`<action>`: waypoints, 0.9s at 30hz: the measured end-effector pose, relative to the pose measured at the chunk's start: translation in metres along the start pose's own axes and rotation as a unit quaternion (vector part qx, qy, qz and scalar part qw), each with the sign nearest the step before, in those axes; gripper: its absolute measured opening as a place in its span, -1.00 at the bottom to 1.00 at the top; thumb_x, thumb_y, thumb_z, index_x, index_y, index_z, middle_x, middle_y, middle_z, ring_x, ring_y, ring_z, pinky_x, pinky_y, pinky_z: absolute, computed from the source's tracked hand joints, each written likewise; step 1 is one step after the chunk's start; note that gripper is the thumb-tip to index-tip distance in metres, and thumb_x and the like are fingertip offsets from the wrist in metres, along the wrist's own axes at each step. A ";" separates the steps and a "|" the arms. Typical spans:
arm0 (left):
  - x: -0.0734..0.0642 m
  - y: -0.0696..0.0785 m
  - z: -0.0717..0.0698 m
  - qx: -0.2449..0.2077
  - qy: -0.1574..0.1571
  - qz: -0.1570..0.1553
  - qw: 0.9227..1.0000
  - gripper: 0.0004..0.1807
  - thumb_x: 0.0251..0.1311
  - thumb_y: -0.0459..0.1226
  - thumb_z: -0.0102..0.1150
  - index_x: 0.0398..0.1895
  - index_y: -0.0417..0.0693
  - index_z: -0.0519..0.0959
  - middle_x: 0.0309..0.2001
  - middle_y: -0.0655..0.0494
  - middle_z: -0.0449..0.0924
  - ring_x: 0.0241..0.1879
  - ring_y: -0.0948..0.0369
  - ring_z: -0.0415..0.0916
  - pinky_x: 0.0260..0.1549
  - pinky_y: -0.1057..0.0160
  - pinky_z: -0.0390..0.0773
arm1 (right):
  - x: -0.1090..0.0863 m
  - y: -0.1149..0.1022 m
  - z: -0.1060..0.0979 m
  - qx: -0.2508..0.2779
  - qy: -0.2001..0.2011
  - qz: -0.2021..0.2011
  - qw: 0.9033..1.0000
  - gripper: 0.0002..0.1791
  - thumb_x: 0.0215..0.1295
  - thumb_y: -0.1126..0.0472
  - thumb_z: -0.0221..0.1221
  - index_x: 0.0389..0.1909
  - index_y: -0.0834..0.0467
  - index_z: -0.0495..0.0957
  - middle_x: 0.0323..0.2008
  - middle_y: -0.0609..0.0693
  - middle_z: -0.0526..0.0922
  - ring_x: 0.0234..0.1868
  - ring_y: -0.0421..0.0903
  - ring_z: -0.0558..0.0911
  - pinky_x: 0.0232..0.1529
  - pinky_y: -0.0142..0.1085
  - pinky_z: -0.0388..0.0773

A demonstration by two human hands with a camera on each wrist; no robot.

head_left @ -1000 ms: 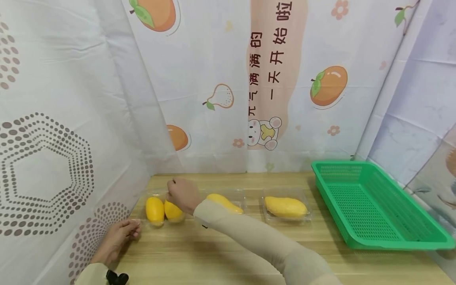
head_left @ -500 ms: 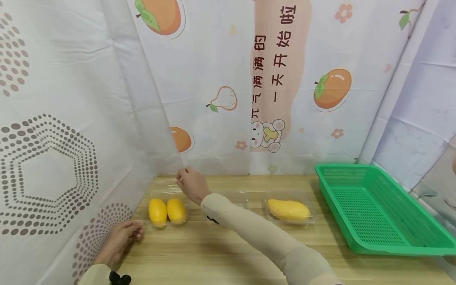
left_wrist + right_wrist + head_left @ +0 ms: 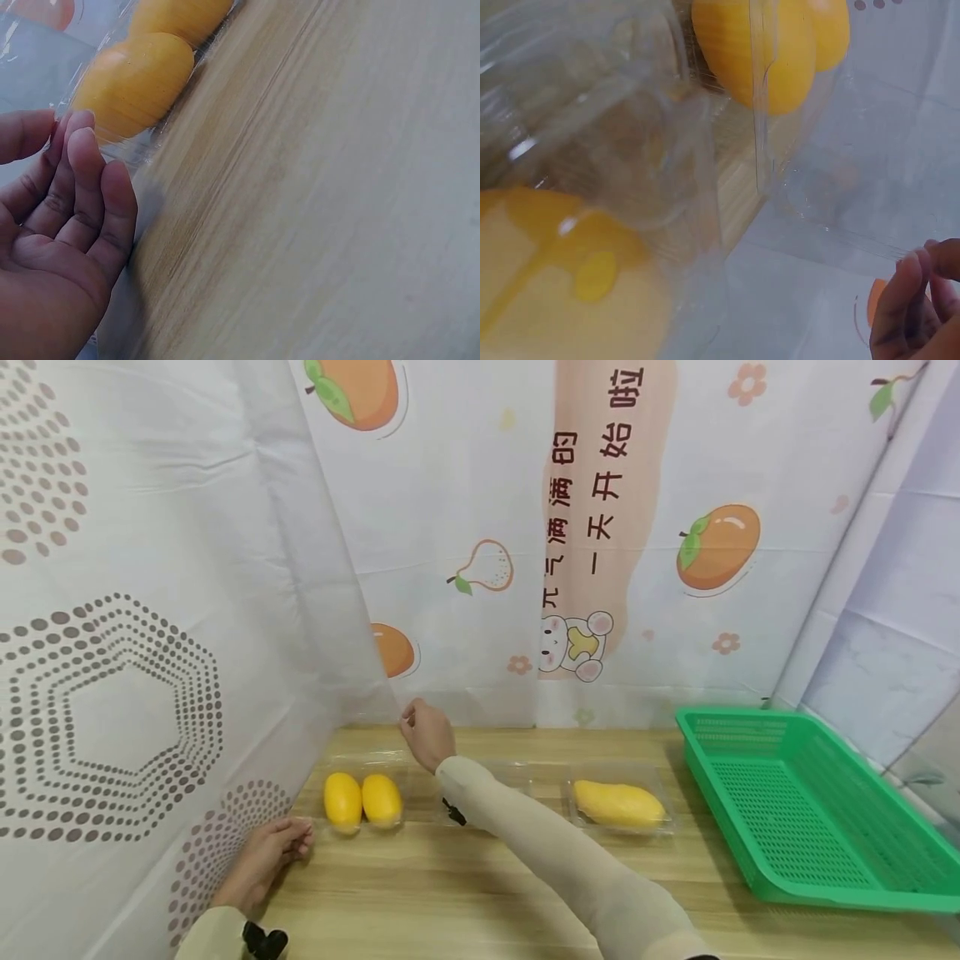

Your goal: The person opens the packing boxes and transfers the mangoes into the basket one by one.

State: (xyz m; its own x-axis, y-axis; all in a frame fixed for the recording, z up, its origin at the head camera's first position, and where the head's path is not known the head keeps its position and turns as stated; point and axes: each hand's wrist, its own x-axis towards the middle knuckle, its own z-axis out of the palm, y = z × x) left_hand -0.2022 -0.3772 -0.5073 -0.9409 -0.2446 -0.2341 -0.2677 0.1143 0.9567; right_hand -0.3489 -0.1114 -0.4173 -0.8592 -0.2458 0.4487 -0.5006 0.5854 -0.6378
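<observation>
Two oval yellow mangoes (image 3: 362, 800) lie side by side in a clear plastic tray (image 3: 406, 760) at the table's left, with clear plastic wrap (image 3: 855, 241) over it. At the tray's left, my left hand (image 3: 272, 853) pinches the wrap's edge between thumb and fingers; in the left wrist view the wrap lies taut toward the mangoes. My right hand (image 3: 430, 737), raised at the far side near the curtain, pinches the opposite end of the wrap. Under my right sleeve is a second clear tray (image 3: 517, 774), its mango (image 3: 562, 300) visible blurred in the right wrist view.
A third clear tray (image 3: 667, 818) with one long mango (image 3: 618, 803) stands to the right. A large green basket (image 3: 780, 902) sits at the right side. Patterned curtains (image 3: 480, 643) close off the back and left of the wooden table (image 3: 405, 893).
My right hand has moved up, back and slightly right, away from over the two mangoes, drawing the wrap with it. My left hand holds its place. The head view has shifted a little.
</observation>
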 end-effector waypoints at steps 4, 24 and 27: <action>-0.001 -0.001 0.000 -0.001 0.002 -0.001 1.000 -0.71 0.53 -0.31 0.07 0.01 -0.45 0.57 -0.29 -0.01 0.66 -0.36 0.19 0.58 -0.31 0.22 0.65 | 0.000 0.007 0.003 0.018 -0.001 0.026 1.000 -0.89 0.43 0.17 0.31 -0.20 0.14 0.64 -0.31 -0.03 0.72 -0.34 -0.15 0.65 -0.27 -0.33 0.63; -0.002 -0.001 0.005 0.003 0.011 0.009 1.000 -0.73 0.51 -0.29 0.10 -0.05 -0.42 0.57 -0.30 -0.02 0.63 -0.37 0.19 0.55 -0.30 0.23 0.63 | 0.002 0.024 0.021 -0.100 -0.105 0.143 0.979 -0.44 0.35 0.28 0.28 -0.83 0.04 0.27 -0.78 -0.12 0.33 -0.66 -0.16 0.35 -0.67 -0.28 0.37; -0.002 -0.001 0.005 0.000 0.012 0.012 1.000 -0.74 0.52 -0.31 0.09 -0.05 -0.44 0.56 -0.31 -0.01 0.62 -0.37 0.20 0.55 -0.32 0.23 0.63 | 0.003 0.023 0.023 -0.119 -0.114 0.153 0.974 -0.58 0.31 0.25 0.34 -0.72 0.07 0.44 -0.65 -0.09 0.50 -0.55 -0.13 0.51 -0.57 -0.23 0.52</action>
State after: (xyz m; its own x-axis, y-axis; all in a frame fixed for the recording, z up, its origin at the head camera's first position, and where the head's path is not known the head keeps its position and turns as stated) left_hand -0.2008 -0.3721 -0.5082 -0.9418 -0.2646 -0.2073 -0.2455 0.1202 0.9619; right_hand -0.3653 -0.1164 -0.4451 -0.9790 -0.1817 0.0921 -0.2023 0.8139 -0.5447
